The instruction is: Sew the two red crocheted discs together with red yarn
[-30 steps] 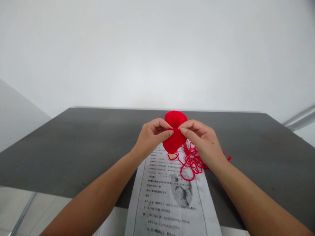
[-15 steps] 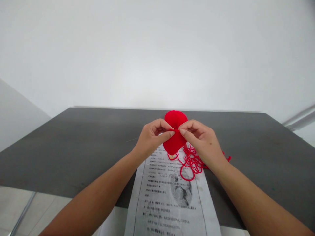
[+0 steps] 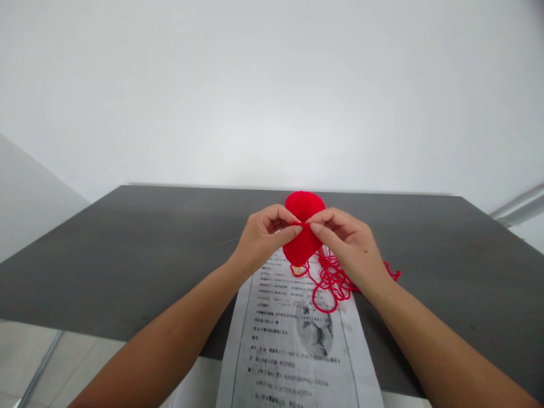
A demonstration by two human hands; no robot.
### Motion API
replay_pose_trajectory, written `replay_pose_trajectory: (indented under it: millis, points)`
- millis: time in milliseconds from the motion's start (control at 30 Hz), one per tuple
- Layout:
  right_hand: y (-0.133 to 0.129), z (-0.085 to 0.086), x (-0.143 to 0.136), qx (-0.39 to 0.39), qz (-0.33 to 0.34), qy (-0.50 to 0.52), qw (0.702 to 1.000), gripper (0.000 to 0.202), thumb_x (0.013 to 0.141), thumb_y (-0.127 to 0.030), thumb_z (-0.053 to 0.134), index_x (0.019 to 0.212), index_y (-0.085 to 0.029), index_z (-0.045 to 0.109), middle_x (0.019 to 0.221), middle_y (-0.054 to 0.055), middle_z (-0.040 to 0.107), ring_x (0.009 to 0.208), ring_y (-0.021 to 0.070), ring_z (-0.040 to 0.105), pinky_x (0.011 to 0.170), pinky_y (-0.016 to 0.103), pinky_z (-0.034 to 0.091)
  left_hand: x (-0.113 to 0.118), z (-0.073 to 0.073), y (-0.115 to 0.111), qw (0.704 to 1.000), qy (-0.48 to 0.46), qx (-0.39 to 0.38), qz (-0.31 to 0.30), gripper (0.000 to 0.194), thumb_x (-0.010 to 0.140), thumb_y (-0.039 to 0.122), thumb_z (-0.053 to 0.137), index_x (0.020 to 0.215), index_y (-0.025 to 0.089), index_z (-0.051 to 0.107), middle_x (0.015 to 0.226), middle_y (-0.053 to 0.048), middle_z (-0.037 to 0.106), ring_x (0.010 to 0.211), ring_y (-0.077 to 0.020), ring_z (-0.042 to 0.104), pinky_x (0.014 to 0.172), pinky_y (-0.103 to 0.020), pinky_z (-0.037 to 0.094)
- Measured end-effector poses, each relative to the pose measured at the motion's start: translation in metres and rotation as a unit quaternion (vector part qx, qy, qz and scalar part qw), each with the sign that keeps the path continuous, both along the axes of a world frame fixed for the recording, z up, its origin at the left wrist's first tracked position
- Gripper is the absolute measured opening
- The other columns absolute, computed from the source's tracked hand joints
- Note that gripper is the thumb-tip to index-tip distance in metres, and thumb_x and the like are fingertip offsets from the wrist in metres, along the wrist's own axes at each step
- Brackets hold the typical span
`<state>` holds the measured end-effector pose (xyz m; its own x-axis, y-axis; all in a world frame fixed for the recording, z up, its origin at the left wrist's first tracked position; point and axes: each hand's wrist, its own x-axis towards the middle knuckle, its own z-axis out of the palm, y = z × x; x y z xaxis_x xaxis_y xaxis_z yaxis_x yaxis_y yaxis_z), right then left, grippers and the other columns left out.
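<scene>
A red yarn piece (image 3: 302, 248) was held up over the middle of the dark table (image 3: 127, 255), pinched between two bare hands at its narrowed middle. By the left hand (image 3: 260, 233), the left side of the piece was gripped between thumb and forefinger; the two tips were pressed together along a raised red ridge, and the other fingers were curled in behind. By the right hand (image 3: 353, 239), the right side was gripped in much the same way, with the thumb laid on the near side and the forefinger on the far side. The fingertips of both hands were nearly brought together, though the contact between them was too small to be judged with certainty. One rounded part of the piece was shown beyond the fingers, and another was spread below them on the near side. Under and to the right of it, loose red yarn (image 3: 334, 279) was heaped in loops, partly across a printed sheet (image 3: 280, 345), whose near end was extended past the table's near edge.
</scene>
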<state>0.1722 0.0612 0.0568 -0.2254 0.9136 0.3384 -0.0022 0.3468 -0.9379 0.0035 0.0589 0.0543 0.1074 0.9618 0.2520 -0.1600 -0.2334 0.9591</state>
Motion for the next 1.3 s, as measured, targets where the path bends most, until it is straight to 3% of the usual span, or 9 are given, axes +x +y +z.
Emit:
replay_pose_trajectory:
  millis: [500, 967, 1300]
  points:
    - [0.0028, -0.0041, 0.0028, -0.036, 0.014, 0.009, 0.999, 0.013, 0.084, -0.029, 0.065, 0.078, -0.018, 0.067, 0.068, -0.001, 0.059, 0.06, 0.0114, 0.049, 0.058, 0.024, 0.039, 0.0008, 0.0002, 0.0009, 0.993, -0.085, -0.061, -0.049, 0.02, 0.062, 0.023, 0.085, 0.067, 0.014, 0.069, 0.069, 0.0, 0.067, 0.062, -0.0093, 0.059, 0.063, -0.022, 0.049]
    - [0.0001, 0.0036, 0.0007, -0.021, 0.006, -0.007, 1.0, 0.013, 0.078, -0.03, 0.066, 0.072, -0.019, 0.063, 0.064, -0.002, 0.056, 0.059, 0.0121, 0.048, 0.058, 0.026, 0.039, -0.0001, 0.0021, 0.0003, 0.999, -0.015, -0.005, -0.031, 0.024, 0.063, 0.029, 0.086, 0.068, 0.015, 0.068, 0.067, 0.0, 0.065, 0.062, -0.0103, 0.057, 0.062, -0.024, 0.048]
    - [0.002, 0.0013, 0.0022, -0.026, -0.007, -0.005, 1.0, 0.014, 0.08, -0.03, 0.065, 0.072, -0.018, 0.064, 0.064, -0.001, 0.057, 0.058, 0.0114, 0.048, 0.056, 0.025, 0.038, 0.0, 0.0004, 0.002, 0.995, -0.067, -0.054, -0.054, 0.019, 0.063, 0.025, 0.086, 0.07, 0.015, 0.071, 0.07, 0.0, 0.068, 0.064, -0.01, 0.06, 0.065, -0.024, 0.049]
